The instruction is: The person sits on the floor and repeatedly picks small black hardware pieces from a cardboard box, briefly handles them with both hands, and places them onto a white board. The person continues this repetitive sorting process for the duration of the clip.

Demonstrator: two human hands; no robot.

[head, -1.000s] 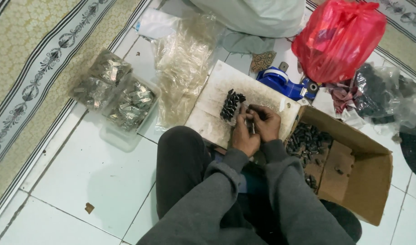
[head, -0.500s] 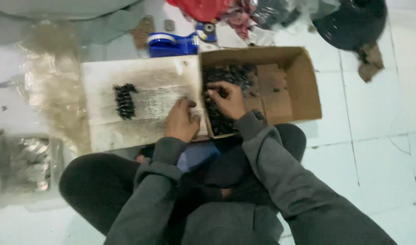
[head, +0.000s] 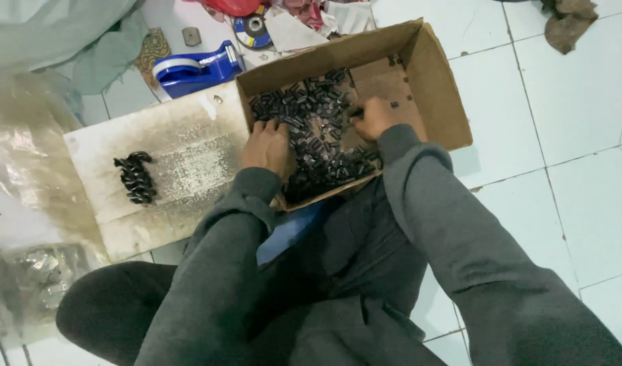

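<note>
Head view — 1 seated person in grey sleeves, both hands inside an open cardboard box (head: 433, 74) on the white tiled floor (head: 569, 115).

1. Left hand (head: 269, 146): palm down at the box's left near edge, fingers loosely spread and resting on the small dark metal parts (head: 318, 135); nothing visibly gripped.
2. Right hand (head: 372, 116): curled on the pile near the box's middle, fingers bent closed — what they hold, if anything, cannot be told.
3. Parts: heaped in the box's left half.
4. Flat pale board (head: 182, 156), left of the box, touching it, carrying 1 short cluster of dark parts (head: 136, 177).
5. Blue tape dispenser (head: 196, 66), far side of the board.
6. Clear plastic bags (head: 26, 169), far left.
</note>
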